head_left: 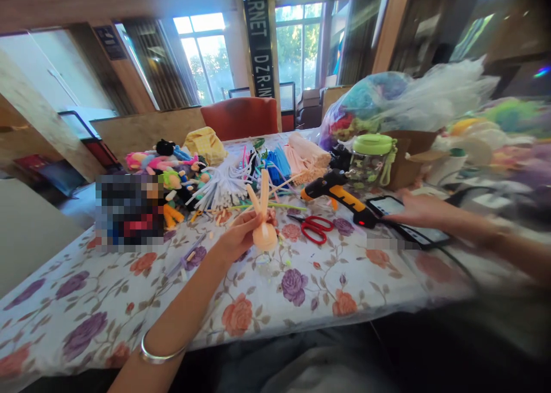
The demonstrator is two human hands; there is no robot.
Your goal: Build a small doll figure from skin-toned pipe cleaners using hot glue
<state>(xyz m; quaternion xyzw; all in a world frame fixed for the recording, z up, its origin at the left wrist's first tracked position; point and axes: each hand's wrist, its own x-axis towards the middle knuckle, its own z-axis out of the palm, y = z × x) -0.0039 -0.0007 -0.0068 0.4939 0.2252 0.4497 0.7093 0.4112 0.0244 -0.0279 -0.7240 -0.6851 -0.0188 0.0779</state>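
Flowered tablecloth (316,275) with scissors (308,224) near a glue gun (344,198).
My left hand (244,231) pinches a peach figure (264,237); my right hand (416,208) is at a phone (386,204), grip unclear.

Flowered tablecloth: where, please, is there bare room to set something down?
The tablecloth is bare front left, beside the silver bangle, and between the red-handled scissors and near edge. Crowded: the back, from colourful dolls to green-lidded jar.

Red-handled scissors (316,228) beside a peach pipe-cleaner figure (264,236) in the left hand (243,235).
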